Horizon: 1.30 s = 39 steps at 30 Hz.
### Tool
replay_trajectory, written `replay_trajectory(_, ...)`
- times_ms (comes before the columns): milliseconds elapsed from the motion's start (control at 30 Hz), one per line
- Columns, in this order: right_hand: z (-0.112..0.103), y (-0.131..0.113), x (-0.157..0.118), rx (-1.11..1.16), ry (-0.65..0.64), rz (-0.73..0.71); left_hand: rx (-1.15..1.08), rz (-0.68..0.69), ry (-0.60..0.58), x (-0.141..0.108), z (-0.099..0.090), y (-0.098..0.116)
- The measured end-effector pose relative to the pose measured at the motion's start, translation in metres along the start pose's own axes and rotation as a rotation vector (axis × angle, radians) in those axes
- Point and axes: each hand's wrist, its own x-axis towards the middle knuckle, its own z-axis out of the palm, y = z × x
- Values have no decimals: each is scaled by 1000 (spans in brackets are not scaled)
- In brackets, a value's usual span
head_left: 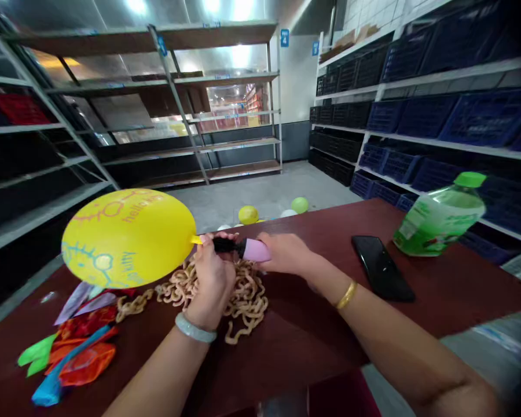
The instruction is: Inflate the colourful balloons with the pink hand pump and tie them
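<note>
A large yellow balloon (130, 238) with printed drawings is inflated, its neck pointing right. My left hand (212, 272) is closed round the balloon's neck and the black end of a hand pump. The pump (255, 250) has a pink end, and my right hand (282, 253) grips it from the right. Beneath my hands lies a pile of beige, curly strands (247, 298). Deflated balloons in red, orange, green, blue and purple (84, 362) lie to the left on the dark red table (304, 330).
A black phone (381, 267) and a green-capped bottle (440, 217) are on the table at the right. Inflated balloons (248, 215) lie beyond the far edge. Metal shelves (238, 172) stand behind, and blue crates (481, 119) fill the right-hand racks.
</note>
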Motion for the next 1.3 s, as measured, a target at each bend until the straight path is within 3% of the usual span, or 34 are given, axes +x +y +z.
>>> replay_trajectory(133,4,-17,-6,-2,55,-88,7,-85,-33,-11,-3,-6)
replay_trajectory(333,0,-26,-11,-148,57,-34,19,-163,-79,-19,-4,-15)
replay_trajectory(567,-4,-25,-9,-124,84,-15,72,-148,-109,-18,-4,-10)
replay_trajectory(767,-6,-28,-8,-123,11,-25,103,-132,-47,-9,-4,-6)
replay_trajectory(833,-7,-25,-8,-159,12,-18,93,-84,13,6,-8,5)
replay_trajectory(933,-9,-17,-8,-208,6,15,122,26,207,34,-19,26)
replay_trajectory(1033,-8,-7,-6,-215,-18,38,182,-13,118,46,-26,40)
replay_trajectory(1300,12,14,2,-241,-60,155,317,-220,7,25,-15,44)
